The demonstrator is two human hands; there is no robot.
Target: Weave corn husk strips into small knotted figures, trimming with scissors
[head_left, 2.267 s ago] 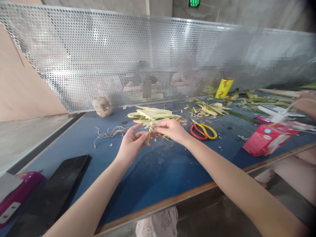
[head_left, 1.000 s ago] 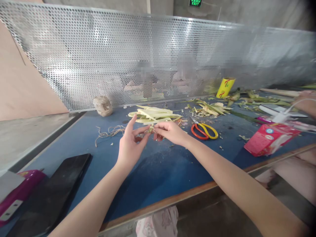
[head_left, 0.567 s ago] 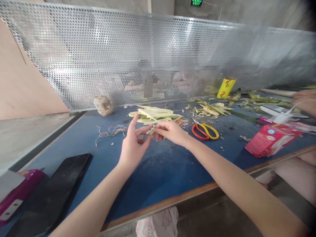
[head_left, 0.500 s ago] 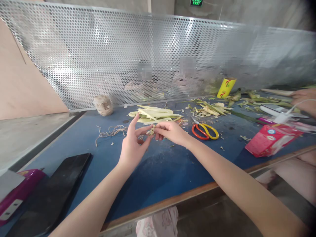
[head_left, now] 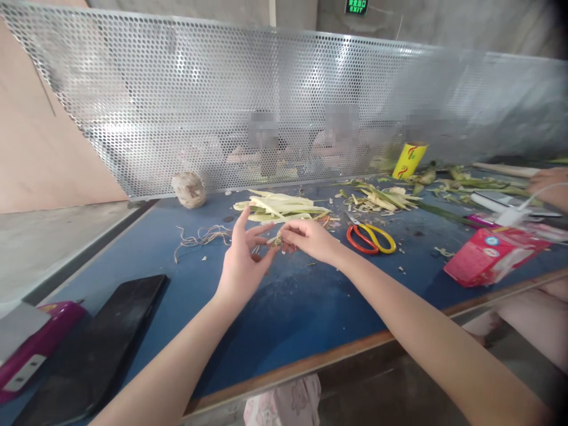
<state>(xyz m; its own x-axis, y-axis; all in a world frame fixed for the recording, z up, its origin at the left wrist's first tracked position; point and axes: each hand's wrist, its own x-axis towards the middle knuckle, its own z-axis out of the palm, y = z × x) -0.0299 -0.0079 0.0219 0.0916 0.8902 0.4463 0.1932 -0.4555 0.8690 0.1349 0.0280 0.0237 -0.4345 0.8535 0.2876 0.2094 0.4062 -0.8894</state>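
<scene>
Over the blue table (head_left: pixel 284 319) my two hands meet on a small folded leaf piece (head_left: pixel 277 241). My right hand (head_left: pixel 308 238) pinches it with fingers curled. My left hand (head_left: pixel 243 265) holds its other side between thumb and a finger, the other fingers raised and spread. Just behind them lies a pile of pale green leaf strips (head_left: pixel 279 207).
Orange and yellow scissors (head_left: pixel 370 238) lie right of my hands. A pink box (head_left: pixel 483 263), a yellow roll (head_left: pixel 409 160) and leaf scraps (head_left: pixel 381 198) are further right, with another person's hand (head_left: pixel 548 183). Twine strands (head_left: pixel 202 238), a twine ball (head_left: pixel 190 189), a black phone (head_left: pixel 100 343) sit left. A perforated metal screen (head_left: pixel 177 100) backs the table.
The leaf piece stood longer between my fingers at first and is now a small bundle. My left hand's fingers have opened upward. The view has shifted slightly.
</scene>
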